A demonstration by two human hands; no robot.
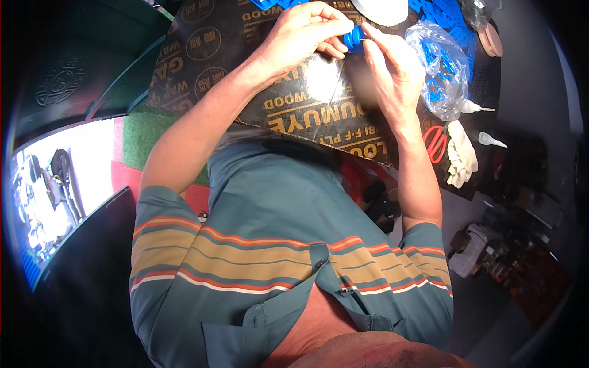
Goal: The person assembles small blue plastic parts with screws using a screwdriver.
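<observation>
Closest to the lens is my striped shirt [276, 245], then both forearms running up to the dark board [202, 55] I'm working on. My left hand [300, 34] is closed around a small blue part [354, 38], pinching it just above the board near its far edge. My right hand [392, 67] is right against it, fingertips [372, 32] pinched on something thin at the part's edge; can't tell what, it's too small. Off to the right sit red scissors [436, 143], a white glove [460, 153] and two white nozzle tips [475, 108]. Further up there's a clear bag [438, 73] of more blue pieces.

Biggest risk I reckon: the part is tiny and only held by fingertips, so a slip could flick it off the board's edge. That bag is also near my right wrist, easy to knock.
</observation>
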